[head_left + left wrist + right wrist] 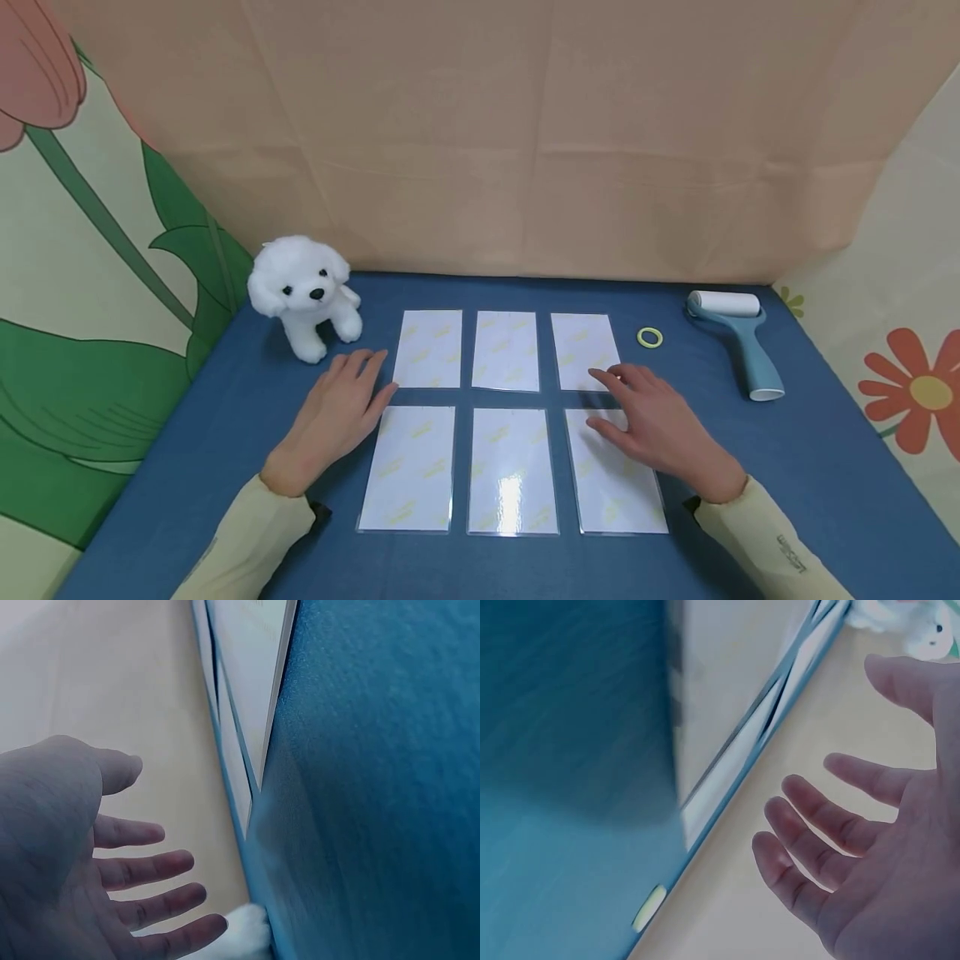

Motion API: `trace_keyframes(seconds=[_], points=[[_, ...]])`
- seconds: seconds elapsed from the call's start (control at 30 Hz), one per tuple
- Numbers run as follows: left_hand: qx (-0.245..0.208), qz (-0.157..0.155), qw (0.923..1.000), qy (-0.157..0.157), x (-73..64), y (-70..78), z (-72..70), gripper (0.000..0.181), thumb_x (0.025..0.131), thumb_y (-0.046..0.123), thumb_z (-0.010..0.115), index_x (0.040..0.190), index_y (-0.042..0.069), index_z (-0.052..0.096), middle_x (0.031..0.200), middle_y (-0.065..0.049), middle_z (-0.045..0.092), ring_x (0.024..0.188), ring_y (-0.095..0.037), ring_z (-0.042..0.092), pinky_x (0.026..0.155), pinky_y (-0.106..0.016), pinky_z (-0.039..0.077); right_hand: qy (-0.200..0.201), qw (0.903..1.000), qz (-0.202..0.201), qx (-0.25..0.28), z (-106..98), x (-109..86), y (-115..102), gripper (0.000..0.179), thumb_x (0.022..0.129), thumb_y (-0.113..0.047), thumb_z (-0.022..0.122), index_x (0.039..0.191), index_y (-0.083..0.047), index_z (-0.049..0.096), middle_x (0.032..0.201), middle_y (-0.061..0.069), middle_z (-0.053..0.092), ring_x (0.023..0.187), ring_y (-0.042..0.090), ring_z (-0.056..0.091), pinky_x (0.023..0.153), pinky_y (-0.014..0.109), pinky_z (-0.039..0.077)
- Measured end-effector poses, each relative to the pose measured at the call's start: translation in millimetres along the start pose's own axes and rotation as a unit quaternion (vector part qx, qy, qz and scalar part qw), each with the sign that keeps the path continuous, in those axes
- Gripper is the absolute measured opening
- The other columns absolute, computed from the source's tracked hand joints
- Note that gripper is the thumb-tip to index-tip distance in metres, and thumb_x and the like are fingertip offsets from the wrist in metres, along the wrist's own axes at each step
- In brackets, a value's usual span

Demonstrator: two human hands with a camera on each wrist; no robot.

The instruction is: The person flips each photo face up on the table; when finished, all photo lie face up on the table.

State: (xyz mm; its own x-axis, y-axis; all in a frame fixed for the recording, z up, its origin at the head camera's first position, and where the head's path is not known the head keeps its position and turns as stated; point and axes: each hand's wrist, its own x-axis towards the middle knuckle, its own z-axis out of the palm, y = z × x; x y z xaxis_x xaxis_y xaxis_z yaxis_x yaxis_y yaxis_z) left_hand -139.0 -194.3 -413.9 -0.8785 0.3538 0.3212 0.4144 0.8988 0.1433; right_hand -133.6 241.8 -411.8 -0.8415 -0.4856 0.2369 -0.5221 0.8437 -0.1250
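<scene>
Several white cards with faint yellow marks lie in two rows of three, among them the glossy front middle card (512,483) and the back left card (427,350). My left hand (333,417) is held above the cloth just left of the cards, fingers loosely extended; the left wrist view shows nothing in the left palm (52,847). Over the right-hand cards, near the gap between the front right card (618,492) and the back right card (573,367), hovers my right hand (663,425). Its fingers (840,825) are relaxed and apart, holding nothing.
A white plush dog (300,292) sits at the back left. Toward the back right are a yellow-green ring (640,342), perhaps a tape roll, and a lint roller (750,350) with a blue handle. A blue cloth (517,575) covers the table; brown paper (525,150) hangs behind.
</scene>
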Motion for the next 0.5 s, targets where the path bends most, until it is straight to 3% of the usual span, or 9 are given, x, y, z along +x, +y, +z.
trace_keyframes(seconds=[0.23,0.5], points=[[-0.007,-0.007,0.9999,-0.001,7.0,-1.5,5.0,0.051,0.102,0.029,0.061,0.136,-0.008,0.056,0.124,-0.027,0.059,0.109,-0.043,0.055,0.085,-0.055,0.05,0.005,0.9995,-0.031,0.01,4,20.2,-13,0.066,0.087,-0.044,0.077,0.139,-0.008,0.06,0.124,0.015,0.062,0.103,0.03,0.06,0.086,0.05,0.053],[-0.028,-0.044,0.9977,-0.043,17.6,-7.2,15.3,0.054,0.104,0.032,0.056,0.14,-0.009,0.051,0.131,-0.029,0.055,0.118,-0.046,0.052,0.092,-0.057,0.047,0.01,0.9981,-0.058,0.019,11,44.9,-30,0.061,0.089,-0.043,0.075,0.135,-0.006,0.063,0.123,0.015,0.062,0.102,0.029,0.059,0.084,0.046,0.054]])
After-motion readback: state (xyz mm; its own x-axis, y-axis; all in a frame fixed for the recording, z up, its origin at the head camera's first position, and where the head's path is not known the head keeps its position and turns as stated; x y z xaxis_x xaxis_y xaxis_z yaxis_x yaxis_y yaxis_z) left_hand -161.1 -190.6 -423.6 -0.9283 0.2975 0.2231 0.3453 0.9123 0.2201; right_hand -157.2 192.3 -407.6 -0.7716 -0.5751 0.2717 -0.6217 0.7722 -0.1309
